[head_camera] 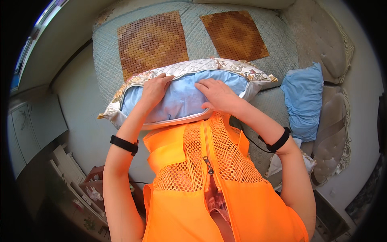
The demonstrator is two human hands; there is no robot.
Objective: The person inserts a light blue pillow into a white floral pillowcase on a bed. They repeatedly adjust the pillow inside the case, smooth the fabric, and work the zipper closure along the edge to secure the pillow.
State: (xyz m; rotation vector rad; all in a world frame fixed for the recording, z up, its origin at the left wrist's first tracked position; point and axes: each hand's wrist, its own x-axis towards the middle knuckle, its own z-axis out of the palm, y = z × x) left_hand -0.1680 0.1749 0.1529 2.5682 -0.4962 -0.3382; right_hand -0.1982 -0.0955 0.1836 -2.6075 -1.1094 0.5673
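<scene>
A cushion cover (189, 68) with a floral and quilted pattern lies across in front of my body, its long opening turned upward and edged with a zipper. Through that gap bulges a light blue fabric cushion insert (181, 98). My left hand (154, 89) rests at the far edge of the opening, its fingertips on the rim of the cover; whether it pinches the fabric is not clear. Flat on the insert, right of centre, lies my right hand (219, 93), thumb spread from the fingers. Gold-coloured tips mark the cover's outer corners.
Beyond the cushion, two woven brown mats (152, 40) (234, 35) lie on a pale green quilted sofa cover (193, 33). A second blue cushion insert (304, 101) leans on the tufted backrest (329, 130) at right. White cabinets (39, 124) stand at left, with a shelf (75, 181) below them.
</scene>
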